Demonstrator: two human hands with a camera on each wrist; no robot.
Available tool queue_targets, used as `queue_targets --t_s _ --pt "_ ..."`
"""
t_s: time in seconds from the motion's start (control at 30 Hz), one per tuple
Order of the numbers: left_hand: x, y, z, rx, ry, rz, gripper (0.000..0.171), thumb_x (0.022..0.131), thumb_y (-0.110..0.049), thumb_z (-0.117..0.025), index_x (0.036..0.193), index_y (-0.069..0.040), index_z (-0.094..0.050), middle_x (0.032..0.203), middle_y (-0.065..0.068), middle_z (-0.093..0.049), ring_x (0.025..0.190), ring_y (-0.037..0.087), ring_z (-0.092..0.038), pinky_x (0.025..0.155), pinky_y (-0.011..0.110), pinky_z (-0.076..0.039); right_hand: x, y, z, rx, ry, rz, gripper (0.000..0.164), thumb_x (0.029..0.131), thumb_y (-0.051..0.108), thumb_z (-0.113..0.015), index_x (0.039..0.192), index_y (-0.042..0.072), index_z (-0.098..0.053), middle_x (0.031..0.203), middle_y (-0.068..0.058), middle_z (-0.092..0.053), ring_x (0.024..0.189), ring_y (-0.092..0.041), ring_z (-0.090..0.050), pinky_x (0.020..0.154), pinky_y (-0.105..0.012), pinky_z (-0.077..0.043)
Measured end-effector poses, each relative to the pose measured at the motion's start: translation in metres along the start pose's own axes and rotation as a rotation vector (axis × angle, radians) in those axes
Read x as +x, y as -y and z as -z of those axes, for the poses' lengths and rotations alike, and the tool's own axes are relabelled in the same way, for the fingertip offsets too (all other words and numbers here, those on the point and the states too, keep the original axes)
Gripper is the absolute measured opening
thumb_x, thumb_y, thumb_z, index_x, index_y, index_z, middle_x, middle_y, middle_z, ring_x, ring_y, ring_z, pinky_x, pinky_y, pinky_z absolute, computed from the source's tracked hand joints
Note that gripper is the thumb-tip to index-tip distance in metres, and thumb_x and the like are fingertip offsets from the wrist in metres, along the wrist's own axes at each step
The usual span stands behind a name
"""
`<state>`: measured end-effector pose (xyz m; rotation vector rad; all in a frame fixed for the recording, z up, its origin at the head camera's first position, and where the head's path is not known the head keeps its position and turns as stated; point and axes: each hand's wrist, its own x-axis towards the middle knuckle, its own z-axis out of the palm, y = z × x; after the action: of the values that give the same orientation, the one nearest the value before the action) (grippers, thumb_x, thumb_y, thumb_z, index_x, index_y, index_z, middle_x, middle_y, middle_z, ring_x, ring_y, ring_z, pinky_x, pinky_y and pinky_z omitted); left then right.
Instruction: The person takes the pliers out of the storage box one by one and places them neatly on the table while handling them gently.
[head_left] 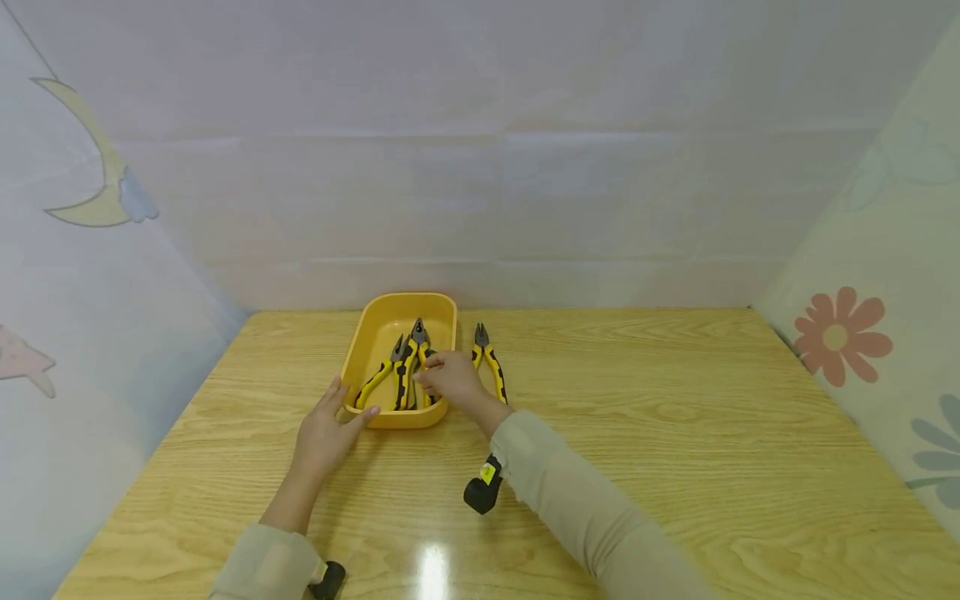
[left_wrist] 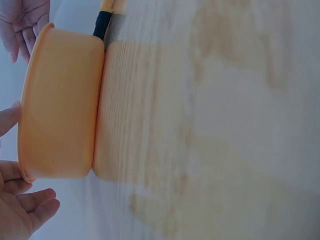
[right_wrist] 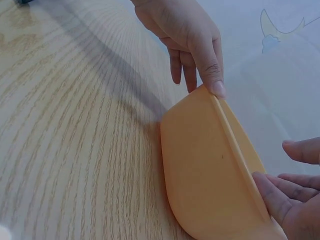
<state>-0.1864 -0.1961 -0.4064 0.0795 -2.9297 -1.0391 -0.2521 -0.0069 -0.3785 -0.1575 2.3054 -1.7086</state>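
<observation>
A yellow plastic tray [head_left: 401,419] stands on the table, holding pliers with yellow-and-black handles. One pair [head_left: 372,383] leans at the left inside it; another pair [head_left: 406,367] lies in the middle, its right handle partly covered by my right hand. My left hand [head_left: 324,435] grips the tray's near left corner, thumb on the rim and fingers along the left side. Over the tray's right side is my right hand [head_left: 455,379]; in the right wrist view its thumb and fingers [right_wrist: 295,192] are apart, with nothing visible between them.
Just right of the tray, a further pair of pliers [head_left: 491,367] lies on the wooden table [head_left: 660,400], jaws pointing to the back wall [head_left: 495,200]. My right forearm crosses the table's front right. Patterned side walls border the table.
</observation>
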Motion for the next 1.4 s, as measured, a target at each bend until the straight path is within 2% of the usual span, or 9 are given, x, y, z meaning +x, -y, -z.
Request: queue_targets --t_s 0.43,0.53,0.6,0.67,0.77,0.87,1.13,1.27,1.4 --pt "0.0 0.0 0.0 -0.01 0.0 0.001 0.078 0.081 -0.051 -0.049 0.133 0.003 -0.026 0.142 0.013 -0.012 0.124 0.04 -0.016 0.097 0.054 -0.018 0.001 0.005 -0.01 -0.047 0.06 -0.005 0.042 0.081 0.01 -0.06 0.117 -0.007 -0.048 0.116 -0.018 -0.05 0.084 -0.023 -0.06 0.073 -0.034 -0.05" --pt "-0.001 -0.001 0.001 -0.016 -0.002 -0.006 0.078 0.081 -0.051 -0.05 0.133 0.003 -0.027 0.142 0.014 -0.012 0.124 0.04 -0.016 0.097 0.054 -0.019 0.001 0.007 -0.011 -0.08 0.053 -0.004 0.042 0.081 0.01 -0.06 0.118 -0.007 -0.047 0.116 -0.018 -0.05 0.081 -0.02 -0.06 0.07 -0.031 -0.051" --pt "-0.001 -0.002 0.001 -0.021 -0.003 -0.011 0.078 0.081 -0.05 -0.05 0.132 0.003 -0.027 0.142 0.014 -0.013 0.124 0.04 -0.016 0.097 0.054 -0.019 0.001 0.007 -0.012 -0.119 0.046 0.007 0.028 0.081 0.01 -0.06 0.102 -0.009 -0.056 0.098 -0.016 -0.058 0.073 -0.019 -0.06 0.06 -0.025 -0.05" --pt "-0.001 -0.002 0.002 -0.023 -0.007 -0.02 0.077 0.081 -0.049 -0.051 0.132 0.004 -0.027 0.141 0.014 -0.013 0.123 0.041 -0.016 0.097 0.054 -0.02 0.002 0.007 -0.014 -0.165 0.033 0.029 0.015 0.08 0.01 -0.061 0.081 -0.004 -0.058 0.074 -0.01 -0.058 0.061 -0.017 -0.057 0.047 -0.02 -0.043" --pt "-0.002 -0.003 0.001 -0.021 -0.013 -0.032 0.078 0.081 -0.05 -0.05 0.132 0.005 -0.028 0.141 0.015 -0.014 0.123 0.041 -0.017 0.096 0.054 -0.02 0.003 0.006 -0.015 -0.249 0.022 0.058 0.026 0.08 0.012 -0.061 0.06 0.005 -0.047 0.048 -0.004 -0.041 0.044 -0.015 -0.044 0.036 -0.019 -0.028" --pt "-0.002 -0.003 0.001 -0.018 -0.016 -0.037 0.079 0.08 -0.052 -0.05 0.131 0.005 -0.028 0.141 0.016 -0.015 0.123 0.042 -0.018 0.096 0.054 -0.021 0.003 0.006 -0.017 -0.302 0.015 0.058 0.028 0.079 0.014 -0.062 0.057 0.007 -0.047 0.043 0.001 -0.038 0.037 -0.01 -0.034 0.033 -0.019 -0.024" --pt "-0.004 -0.004 0.003 -0.014 -0.007 -0.022 0.083 0.079 -0.057 -0.047 0.133 0.003 -0.026 0.141 0.014 -0.013 0.123 0.042 -0.017 0.097 0.054 -0.019 0.003 0.01 -0.023 -0.364 0.018 0.056 0.03 0.079 0.012 -0.062 0.055 0.008 -0.044 0.042 0.001 -0.029 0.035 -0.009 -0.028 0.033 -0.018 -0.024" --pt "-0.005 -0.005 0.005 -0.009 0.001 -0.023 0.081 0.08 -0.053 -0.049 0.133 0.003 -0.026 0.141 0.014 -0.013 0.123 0.043 -0.016 0.096 0.055 -0.019 0.005 0.011 -0.026 -0.404 0.017 0.042 0.031 0.08 0.011 -0.062 0.055 0.009 -0.043 0.043 0.002 -0.028 0.036 -0.009 -0.029 0.033 -0.018 -0.027" --pt "-0.005 -0.006 0.005 -0.003 -0.004 -0.035 0.078 0.081 -0.05 -0.05 0.132 0.004 -0.027 0.141 0.015 -0.013 0.122 0.043 -0.016 0.096 0.055 -0.019 0.007 0.011 -0.03 -0.463 0.01 0.042 0.024 0.08 0.012 -0.061 0.06 0.006 -0.05 0.048 0.0 -0.036 0.039 -0.01 -0.036 0.036 -0.019 -0.031"
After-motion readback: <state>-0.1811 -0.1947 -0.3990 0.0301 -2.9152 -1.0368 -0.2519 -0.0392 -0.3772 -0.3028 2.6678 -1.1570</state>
